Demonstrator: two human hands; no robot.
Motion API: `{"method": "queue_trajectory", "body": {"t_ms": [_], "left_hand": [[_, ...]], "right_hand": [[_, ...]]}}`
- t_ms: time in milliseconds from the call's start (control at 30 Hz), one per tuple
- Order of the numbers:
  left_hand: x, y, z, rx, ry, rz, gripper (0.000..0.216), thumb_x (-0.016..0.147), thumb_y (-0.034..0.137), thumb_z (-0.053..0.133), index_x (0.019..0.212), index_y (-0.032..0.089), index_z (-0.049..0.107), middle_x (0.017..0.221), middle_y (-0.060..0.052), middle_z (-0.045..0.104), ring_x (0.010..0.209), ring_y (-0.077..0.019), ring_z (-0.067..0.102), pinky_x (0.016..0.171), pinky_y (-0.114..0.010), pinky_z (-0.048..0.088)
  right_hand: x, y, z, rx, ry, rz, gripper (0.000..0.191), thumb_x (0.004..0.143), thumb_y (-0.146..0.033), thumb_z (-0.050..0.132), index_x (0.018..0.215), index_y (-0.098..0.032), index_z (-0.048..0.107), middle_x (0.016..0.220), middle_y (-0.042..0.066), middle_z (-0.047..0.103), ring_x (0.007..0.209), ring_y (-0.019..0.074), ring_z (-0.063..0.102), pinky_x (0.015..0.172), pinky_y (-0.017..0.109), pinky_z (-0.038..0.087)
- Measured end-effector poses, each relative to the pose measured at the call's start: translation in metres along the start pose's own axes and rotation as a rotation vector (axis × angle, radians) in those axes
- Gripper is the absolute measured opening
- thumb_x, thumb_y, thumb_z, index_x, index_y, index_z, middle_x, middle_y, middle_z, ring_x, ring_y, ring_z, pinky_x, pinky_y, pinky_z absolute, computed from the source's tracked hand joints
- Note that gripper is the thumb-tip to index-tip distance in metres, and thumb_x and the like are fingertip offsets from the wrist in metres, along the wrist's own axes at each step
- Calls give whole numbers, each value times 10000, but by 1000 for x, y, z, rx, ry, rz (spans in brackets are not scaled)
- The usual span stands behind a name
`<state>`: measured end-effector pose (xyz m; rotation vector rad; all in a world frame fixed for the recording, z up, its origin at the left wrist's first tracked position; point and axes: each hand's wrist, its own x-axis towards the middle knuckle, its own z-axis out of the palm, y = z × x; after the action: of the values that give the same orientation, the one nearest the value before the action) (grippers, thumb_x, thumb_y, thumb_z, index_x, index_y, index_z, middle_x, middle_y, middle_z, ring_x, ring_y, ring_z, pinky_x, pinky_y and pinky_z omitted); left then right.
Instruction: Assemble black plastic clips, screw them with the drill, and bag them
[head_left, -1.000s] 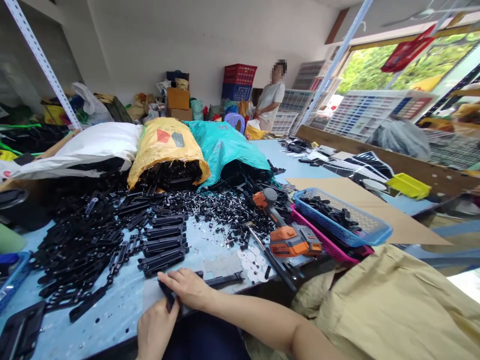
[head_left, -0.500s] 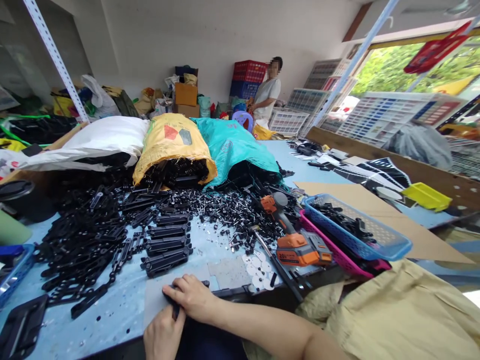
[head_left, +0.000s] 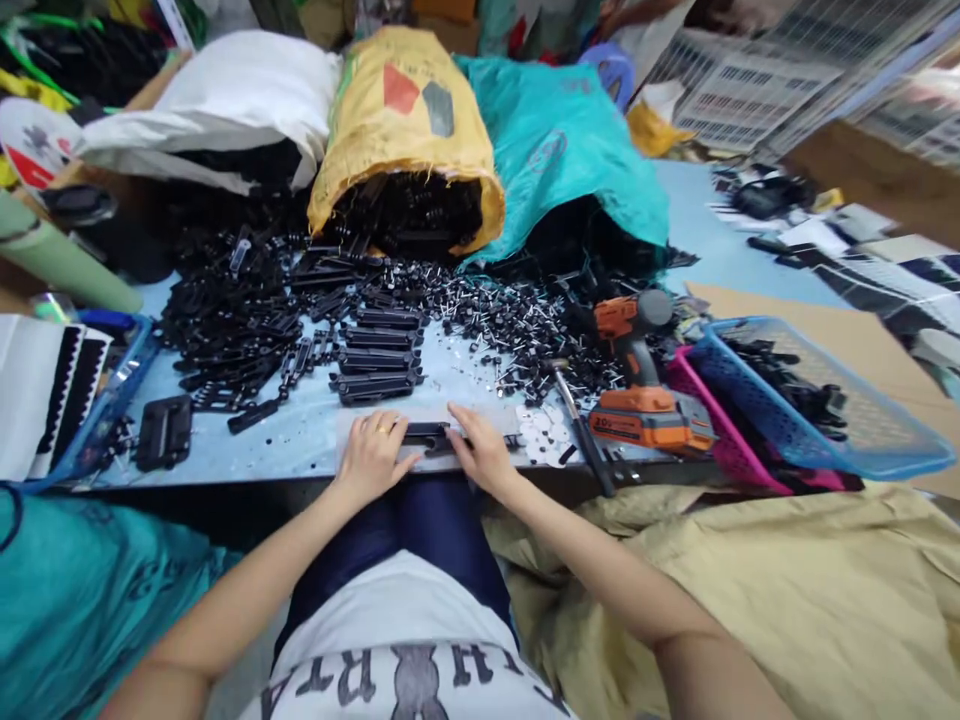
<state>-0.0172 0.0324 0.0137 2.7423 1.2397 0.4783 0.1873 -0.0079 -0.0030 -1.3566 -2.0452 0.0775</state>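
Observation:
At the table's front edge, both hands are on a long black plastic part (head_left: 424, 432) that lies on a pale plate (head_left: 352, 415). My left hand (head_left: 373, 455) has its fingers closed over the left end. Nearer the right end, my right hand (head_left: 481, 452) grips the part with thumb and fingers, hiding some of it. Just behind them is a row of several similar black parts (head_left: 381, 355). Loose black pieces (head_left: 232, 310) are heaped to the left, and small screws (head_left: 510, 330) lie scattered behind on the right.
An orange cordless drill (head_left: 637, 400) and a hammer (head_left: 581, 425) lie to the right, beside a blue basket (head_left: 877, 400) stacked over a pink basket (head_left: 694, 385). White (head_left: 240, 90), yellow (head_left: 420, 110) and teal (head_left: 562, 150) sacks line the back. Another blue basket (head_left: 105, 440) stands left.
My view has tilted down. My hands, earlier close together with the right over the left, are now apart along the black part, which lies lengthwise across in front of me.

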Motion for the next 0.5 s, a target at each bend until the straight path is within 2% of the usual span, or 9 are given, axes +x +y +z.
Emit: {"method": "queue_trajectory", "body": {"t_ms": [67,167,267,433,500], "left_hand": [[16,0,6,-38,-70,122,564,755,503,619,1162,124,524,1124,-159,585,1090,-298,492,939,-449,349],[28,5,17,-76,-191,154,485,775,437,625,1128,123,519,978,-114,616,974,-255,531,849,-380,395],[26,8,23,-84,-181,106,419,820,399,569,1130,125,503,980,-110,601,981,-255,518,826,-368,393],[24,10,21,-99,-169,99,424,823,471,525,1072,127,525,997,-117,584,992,-263,502,846,-377,378],[26,12,20,-92,-181,69,432,818,489,525,1057,129,534,983,-117,587,982,-265,501,835,-381,381]], "right_hand": [[-13,9,-3,-6,-40,9,486,916,-223,435,1391,-212,332,1192,127,569,1082,208,546,879,361,488],[-23,18,0,-48,-123,-53,458,911,-268,461,1359,-209,387,1168,125,584,1017,212,577,820,350,512],[-22,30,2,-42,-139,-81,430,906,-326,476,1314,-192,450,1068,121,614,936,197,591,779,331,515],[-9,53,-6,10,-354,-198,451,900,-431,460,1277,-187,494,1030,112,609,931,192,567,783,333,492],[-6,55,-7,15,-388,-198,449,905,-448,439,1265,-189,505,1014,104,612,918,187,565,771,324,483]]}}
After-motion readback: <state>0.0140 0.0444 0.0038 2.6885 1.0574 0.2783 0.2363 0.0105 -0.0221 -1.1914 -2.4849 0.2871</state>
